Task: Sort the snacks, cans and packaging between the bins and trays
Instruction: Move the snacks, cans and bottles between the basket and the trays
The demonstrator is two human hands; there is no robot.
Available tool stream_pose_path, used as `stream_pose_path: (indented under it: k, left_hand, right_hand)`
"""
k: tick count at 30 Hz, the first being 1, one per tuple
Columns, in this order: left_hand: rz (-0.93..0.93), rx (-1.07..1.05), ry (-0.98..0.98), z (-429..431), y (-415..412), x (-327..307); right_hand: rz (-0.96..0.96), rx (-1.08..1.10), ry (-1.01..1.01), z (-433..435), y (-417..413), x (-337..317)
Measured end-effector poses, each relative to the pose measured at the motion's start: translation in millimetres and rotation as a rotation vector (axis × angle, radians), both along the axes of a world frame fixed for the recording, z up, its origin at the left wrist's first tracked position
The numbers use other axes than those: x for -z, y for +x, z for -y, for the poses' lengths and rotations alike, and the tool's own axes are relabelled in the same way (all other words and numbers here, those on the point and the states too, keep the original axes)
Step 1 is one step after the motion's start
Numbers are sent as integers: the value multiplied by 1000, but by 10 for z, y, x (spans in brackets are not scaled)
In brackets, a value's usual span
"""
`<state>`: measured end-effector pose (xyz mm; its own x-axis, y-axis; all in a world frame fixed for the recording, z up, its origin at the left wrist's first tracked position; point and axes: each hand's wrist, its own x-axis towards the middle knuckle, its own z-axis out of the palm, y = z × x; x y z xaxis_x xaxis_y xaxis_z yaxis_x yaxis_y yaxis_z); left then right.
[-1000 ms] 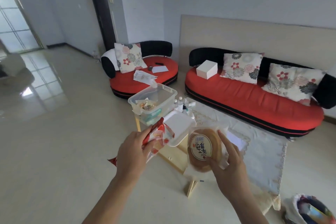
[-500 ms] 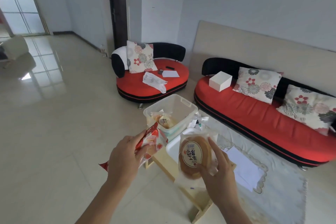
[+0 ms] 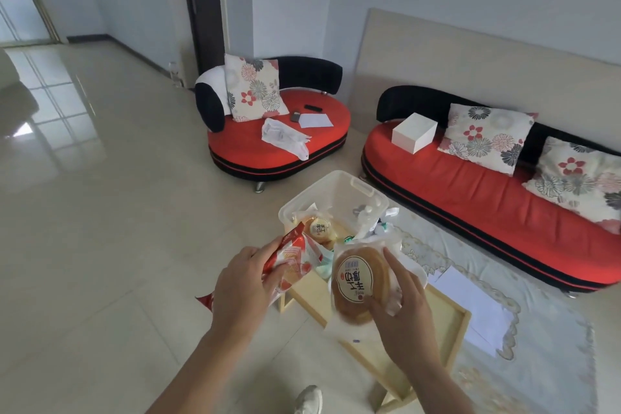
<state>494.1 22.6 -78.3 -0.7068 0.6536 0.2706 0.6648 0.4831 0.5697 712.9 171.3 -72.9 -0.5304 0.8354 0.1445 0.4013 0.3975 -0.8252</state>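
Note:
My left hand [image 3: 243, 289] grips a red and white snack packet [image 3: 295, 257] just left of the clear plastic bin [image 3: 339, 193]. My right hand [image 3: 403, 304] holds a clear-wrapped round brown pastry [image 3: 359, 286] with a white oval label, above the wooden tray table [image 3: 447, 323]. Inside the bin lies a similar wrapped pastry [image 3: 320, 228] with some other wrappers. A white tray is mostly hidden behind the pastry in my right hand.
A small red armchair [image 3: 279, 138] holds a white bag, papers and a remote. The long red sofa [image 3: 487, 191] carries a white box [image 3: 414, 132] and floral cushions. A pale rug [image 3: 544, 346] with white papers lies at right. My shoe [image 3: 309, 400] shows at the bottom.
The view has tilted down and come closer to the bin and table. Both hands, still holding their packets, now sit nearer the bin's front edge.

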Motion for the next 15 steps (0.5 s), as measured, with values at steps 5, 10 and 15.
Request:
stream_pose_path:
  k: [5,10,15]
  left_hand:
    - [-12,11,-33,-400,-459,137]
    - [-27,34,-83,-985,-985,259]
    - [13,62,-143,-1686,-1416,307]
  right_hand:
    - [4,39,-18,-396,-380,255]
    - [17,105,-69,-917,-887,450]
    - [28,151,-144,-1451,-1310,520]
